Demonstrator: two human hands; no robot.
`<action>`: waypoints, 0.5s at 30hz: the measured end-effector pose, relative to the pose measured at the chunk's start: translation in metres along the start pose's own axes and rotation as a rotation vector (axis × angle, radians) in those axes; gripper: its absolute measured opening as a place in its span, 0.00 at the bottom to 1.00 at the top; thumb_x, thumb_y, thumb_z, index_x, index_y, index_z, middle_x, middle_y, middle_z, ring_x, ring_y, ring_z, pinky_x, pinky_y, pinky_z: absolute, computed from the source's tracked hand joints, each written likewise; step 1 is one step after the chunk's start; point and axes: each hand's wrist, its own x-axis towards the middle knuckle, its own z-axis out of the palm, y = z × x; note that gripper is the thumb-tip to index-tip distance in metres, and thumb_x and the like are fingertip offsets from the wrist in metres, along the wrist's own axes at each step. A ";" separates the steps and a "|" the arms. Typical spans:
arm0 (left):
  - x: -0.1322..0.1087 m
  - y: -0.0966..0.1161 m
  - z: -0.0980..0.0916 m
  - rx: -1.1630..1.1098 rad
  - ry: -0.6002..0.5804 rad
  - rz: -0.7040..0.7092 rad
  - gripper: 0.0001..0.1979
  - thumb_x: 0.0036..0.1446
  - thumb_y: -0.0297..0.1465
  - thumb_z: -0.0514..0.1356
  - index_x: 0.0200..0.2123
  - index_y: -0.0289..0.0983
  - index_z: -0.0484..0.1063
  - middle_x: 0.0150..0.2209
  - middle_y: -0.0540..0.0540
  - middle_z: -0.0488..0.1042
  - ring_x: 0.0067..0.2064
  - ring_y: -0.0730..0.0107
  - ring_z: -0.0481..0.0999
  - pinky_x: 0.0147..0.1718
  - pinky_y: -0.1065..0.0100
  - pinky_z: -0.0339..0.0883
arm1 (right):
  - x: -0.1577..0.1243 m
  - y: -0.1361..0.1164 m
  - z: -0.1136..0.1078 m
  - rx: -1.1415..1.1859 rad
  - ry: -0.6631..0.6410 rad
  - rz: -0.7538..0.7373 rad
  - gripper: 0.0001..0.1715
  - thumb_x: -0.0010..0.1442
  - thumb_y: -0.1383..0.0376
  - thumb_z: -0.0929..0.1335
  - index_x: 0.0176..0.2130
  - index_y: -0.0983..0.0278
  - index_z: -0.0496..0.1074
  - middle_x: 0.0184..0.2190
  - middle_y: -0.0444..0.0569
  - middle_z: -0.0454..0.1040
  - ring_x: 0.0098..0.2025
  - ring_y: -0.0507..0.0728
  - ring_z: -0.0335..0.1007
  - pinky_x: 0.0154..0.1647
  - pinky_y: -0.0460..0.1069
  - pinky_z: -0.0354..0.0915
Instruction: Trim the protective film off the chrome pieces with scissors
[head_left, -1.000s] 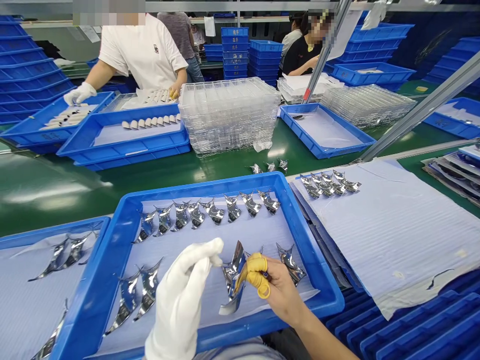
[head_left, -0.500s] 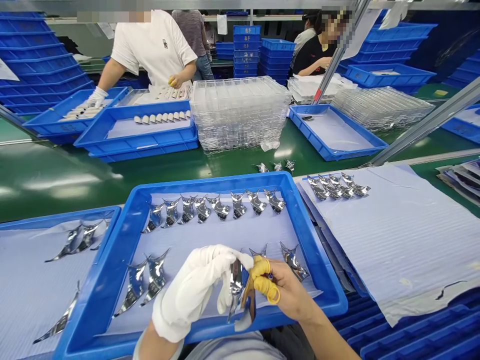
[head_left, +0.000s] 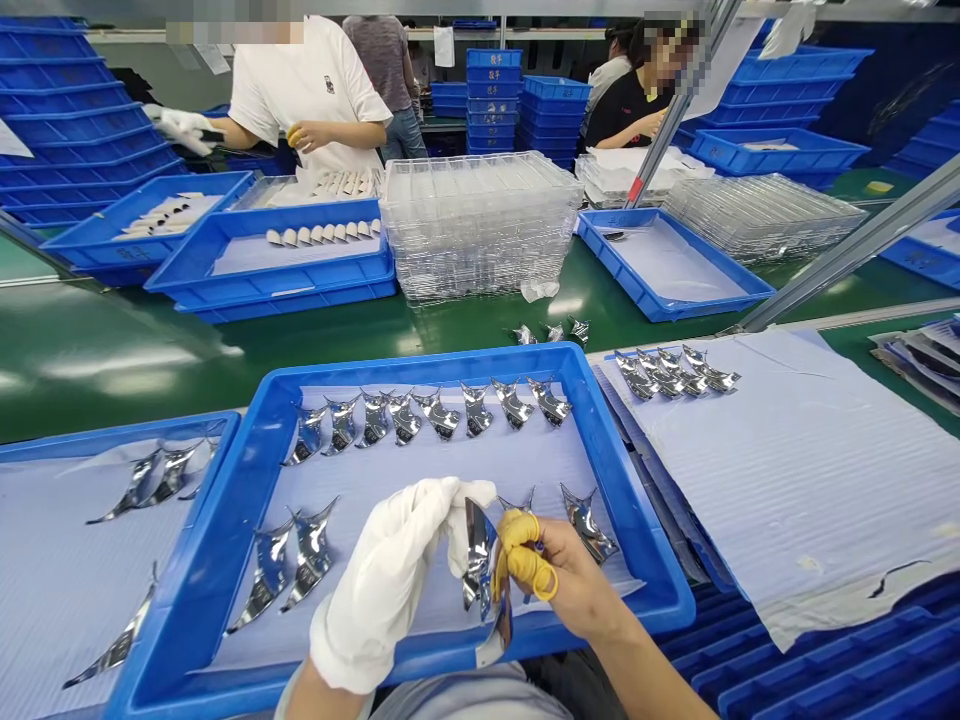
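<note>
My left hand (head_left: 409,575), in a white glove, pinches a shiny chrome-like curved part (head_left: 478,560) by its upper end. My right hand (head_left: 559,570) wears yellow finger cots on some fingers; its fingertips close against the right side of the same part. Brown tones along that side may be a reflection. Both hands are over the front of a blue tray (head_left: 161,610) lined with pale sheet. Similar mirror-like parts (head_left: 476,410) lie in a row along the tray's far side. Two more (head_left: 311,550) lie left of my left hand, and others (head_left: 589,522) lie beyond my right hand.
Another lined tray (head_left: 45,580) with chrome parts adjoins on the left. Several parts (head_left: 671,372) rest on a pale sheet (head_left: 810,470) at right. Clear plastic trays (head_left: 480,230) are stacked across the green table (head_left: 315,350). A co-worker (head_left: 307,90) stands opposite. A metal post (head_left: 675,110) slants at right.
The held part has turned slightly between my hands, and my left fingers have shifted on its top. The co-worker's gloved hand has risen out of a tray, up and left.
</note>
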 end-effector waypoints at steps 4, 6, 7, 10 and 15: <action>-0.002 -0.002 0.000 -0.058 0.003 -0.049 0.24 0.67 0.44 0.55 0.22 0.41 0.76 0.18 0.48 0.73 0.29 0.64 0.78 0.43 0.60 0.77 | 0.002 -0.001 0.001 -0.037 0.026 -0.033 0.22 0.65 0.51 0.71 0.28 0.62 0.70 0.24 0.41 0.61 0.24 0.50 0.52 0.25 0.46 0.55; -0.005 -0.006 -0.001 -0.097 0.016 -0.101 0.19 0.67 0.44 0.56 0.31 0.39 0.79 0.23 0.48 0.75 0.29 0.67 0.77 0.42 0.63 0.76 | 0.001 -0.004 -0.001 -0.072 0.065 -0.015 0.23 0.64 0.49 0.71 0.28 0.63 0.70 0.24 0.41 0.62 0.24 0.50 0.53 0.25 0.46 0.55; -0.007 -0.010 -0.003 -0.092 0.042 -0.127 0.18 0.66 0.44 0.57 0.36 0.39 0.80 0.26 0.48 0.77 0.31 0.67 0.77 0.41 0.64 0.76 | 0.001 -0.006 -0.003 -0.085 0.087 0.004 0.23 0.64 0.48 0.71 0.28 0.63 0.70 0.24 0.41 0.63 0.24 0.50 0.54 0.25 0.46 0.55; -0.009 -0.026 -0.011 0.023 0.132 -0.217 0.19 0.61 0.46 0.62 0.48 0.40 0.79 0.33 0.47 0.79 0.36 0.66 0.77 0.42 0.66 0.75 | -0.003 -0.022 -0.022 -0.138 0.148 0.071 0.25 0.60 0.46 0.73 0.29 0.63 0.71 0.24 0.42 0.65 0.24 0.49 0.56 0.23 0.45 0.56; 0.016 -0.060 -0.017 0.040 0.157 -0.340 0.23 0.53 0.56 0.62 0.39 0.44 0.81 0.21 0.48 0.74 0.21 0.65 0.71 0.21 0.61 0.72 | -0.012 -0.080 -0.103 -0.680 0.558 0.142 0.28 0.57 0.41 0.71 0.31 0.64 0.74 0.23 0.44 0.71 0.24 0.52 0.64 0.25 0.46 0.62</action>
